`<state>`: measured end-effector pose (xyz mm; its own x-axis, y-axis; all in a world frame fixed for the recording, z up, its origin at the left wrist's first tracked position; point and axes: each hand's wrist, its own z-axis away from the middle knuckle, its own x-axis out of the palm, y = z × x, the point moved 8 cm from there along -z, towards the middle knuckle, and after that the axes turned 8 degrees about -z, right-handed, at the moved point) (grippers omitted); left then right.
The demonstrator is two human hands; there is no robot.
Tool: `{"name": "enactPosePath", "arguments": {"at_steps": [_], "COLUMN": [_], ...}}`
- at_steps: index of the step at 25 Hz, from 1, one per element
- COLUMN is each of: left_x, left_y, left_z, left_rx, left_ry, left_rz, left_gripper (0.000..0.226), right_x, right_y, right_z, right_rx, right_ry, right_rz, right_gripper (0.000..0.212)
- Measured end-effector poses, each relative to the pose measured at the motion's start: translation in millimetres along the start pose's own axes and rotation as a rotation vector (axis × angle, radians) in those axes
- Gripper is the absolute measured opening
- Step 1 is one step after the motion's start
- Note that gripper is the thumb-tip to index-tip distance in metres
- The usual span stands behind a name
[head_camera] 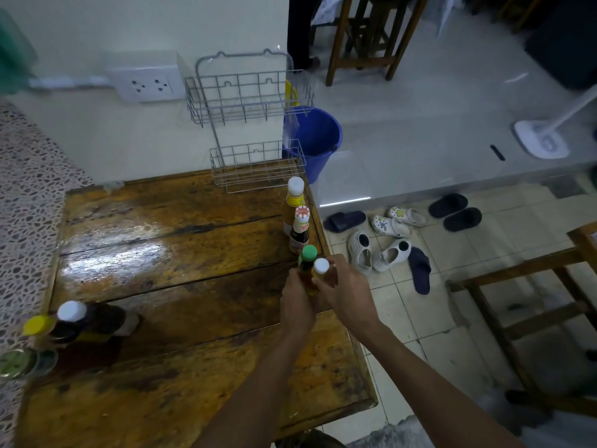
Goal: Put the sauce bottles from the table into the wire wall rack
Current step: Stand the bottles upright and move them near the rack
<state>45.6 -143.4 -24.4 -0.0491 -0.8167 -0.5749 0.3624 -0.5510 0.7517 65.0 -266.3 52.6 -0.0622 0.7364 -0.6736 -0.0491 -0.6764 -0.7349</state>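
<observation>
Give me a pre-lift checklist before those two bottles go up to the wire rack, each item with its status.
1. Left hand grips green-capped bottle: ok.
2. Right hand grips white-capped bottle: ok.
3. Wire rack upper shelf free: ok.
4. Lower shelf free: ok.
5. Red-capped bottle, standing close behind the held pair, safe from a knock: cannot tell.
6. Caps screwed tight: cannot tell.

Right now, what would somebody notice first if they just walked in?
Probably the two hands, left hand and right hand, holding two bottles, a green-capped bottle and a white-capped bottle, at the table's right edge. Behind them, an empty wire rack hangs on the wall, with a blue bucket beside it.
</observation>
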Motion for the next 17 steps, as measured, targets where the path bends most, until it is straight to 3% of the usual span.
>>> {"name": "enactPosePath", "arguments": {"at_steps": [4, 8, 12, 17], "left_x": [-7.6, -33.4, -100.1, -199.2], "left_y": [-14.5, -57.1, -110.4, -173.7], "left_z": [5.6, 28.5, 60.2, 89.1], "left_rx": [-0.001, -0.063, -0.082, -0.299], "left_ry": [-0.075, -0.086, 0.114, 0.349], "left_rz": [-0.006, -0.199, -0.316, -0.269], "left_gripper": [0.057, 0.077, 0.070, 0.071], "right_x": [-1.3, 36.7, 109.0, 185.9], "right_y": [7.1, -11.7, -86.2, -225.8], "right_z": [20.2, 50.0, 45.2, 44.6], "right_rx": [0.054, -0.134, -0.440, -0.832], "right_ry": [0.028, -0.118, -0.304, -0.361], "right_rz": [0.056, 0.248, 0.355, 0.313], "right_gripper": [0.042, 0.030, 0.042, 0.048]}}
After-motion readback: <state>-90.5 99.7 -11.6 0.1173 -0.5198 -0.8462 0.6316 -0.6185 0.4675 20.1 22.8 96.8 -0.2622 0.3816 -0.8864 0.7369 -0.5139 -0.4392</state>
